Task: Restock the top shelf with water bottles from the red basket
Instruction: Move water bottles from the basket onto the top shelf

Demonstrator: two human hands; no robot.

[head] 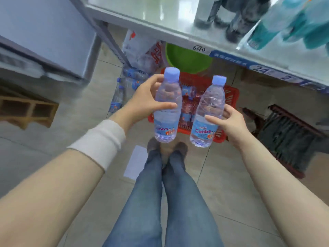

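Note:
My left hand point(144, 98) grips a clear water bottle point(167, 120) with a blue cap and blue label, held upright around its middle. A second, identical water bottle point(208, 111) is held by my right hand point(229, 122), tilted slightly to the right. Both bottles hang above the red basket point(231, 94) on the floor, which holds several more bottles. The white shelf point(160, 20) runs across the top of the view, above and beyond my hands.
Dark bottles point(236, 18) and teal bottles point(288, 27) stand on the shelf at right. A green basin point(187, 57) and loose water bottles point(124, 86) lie under it. A wooden pallet point(26, 109) sits left, a dark stool point(292, 138) right. My legs stand below.

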